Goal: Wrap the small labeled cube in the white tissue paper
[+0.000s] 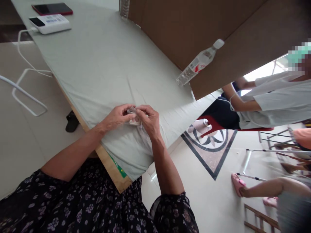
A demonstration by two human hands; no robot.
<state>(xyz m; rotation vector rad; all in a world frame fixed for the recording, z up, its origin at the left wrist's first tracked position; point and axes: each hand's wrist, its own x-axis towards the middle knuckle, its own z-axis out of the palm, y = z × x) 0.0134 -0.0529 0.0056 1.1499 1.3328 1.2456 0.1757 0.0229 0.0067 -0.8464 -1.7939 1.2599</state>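
Near the table's front edge, both my hands hold a small clear plastic packet (134, 120) just above the cloth. It looks crinkled, with something pale and pinkish inside that is too small to name. My left hand (116, 117) is closed on the packet's left side, thumb lying along it. Fingers bent, my right hand (150, 122) pinches its upper right part. A thin, see-through stretch of plastic seems to hang below the right hand; its end is hard to make out against the cloth.
A pale cloth (97, 61) covers the table. A cardboard panel (165, 35) rises along the far right side, a water bottle (200, 63) before it. At the far left lie a white device (51, 24) with a cable and a phone (52, 8). Another person (264, 100) sits beyond the panel.
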